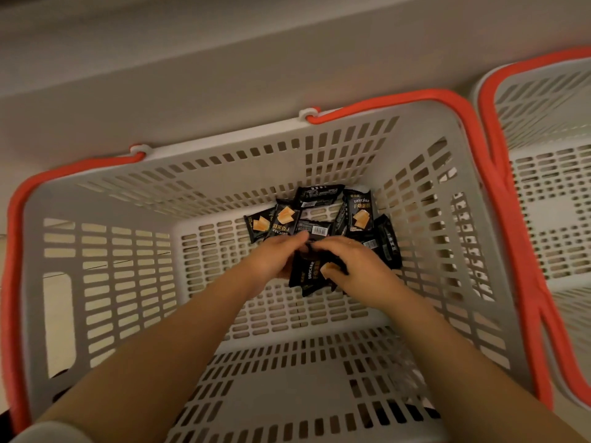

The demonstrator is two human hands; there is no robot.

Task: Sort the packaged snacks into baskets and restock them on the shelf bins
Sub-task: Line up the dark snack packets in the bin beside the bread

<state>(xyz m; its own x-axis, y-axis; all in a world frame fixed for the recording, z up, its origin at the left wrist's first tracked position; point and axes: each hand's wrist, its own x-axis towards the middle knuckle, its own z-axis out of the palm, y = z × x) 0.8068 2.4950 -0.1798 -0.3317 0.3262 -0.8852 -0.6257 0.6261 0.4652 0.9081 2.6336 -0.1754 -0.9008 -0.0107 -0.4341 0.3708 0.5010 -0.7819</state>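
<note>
Beige shelving (pixel 224 68) is seen behind a grey slotted basket (pixel 105 282) with red handles (pixel 399 100); a second like basket (pixel 550 193) stands just beside it on the right. Black DRYCAKE snack packets (pixel 359 212) are heaped on the basket floor toward its far right corner. Several packets (pixel 305 273) are gripped between the left hand (pixel 271 260) and the right hand (pixel 355 270), fingers curled round them.

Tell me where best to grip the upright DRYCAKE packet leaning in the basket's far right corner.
Judging by its pose, pinch the upright DRYCAKE packet by its crimped top edge, coming straight down from above. It stands against the grey basket wall with other packets at its base, so only the top is free. Both the left hand and right hand already hold packets.
</note>
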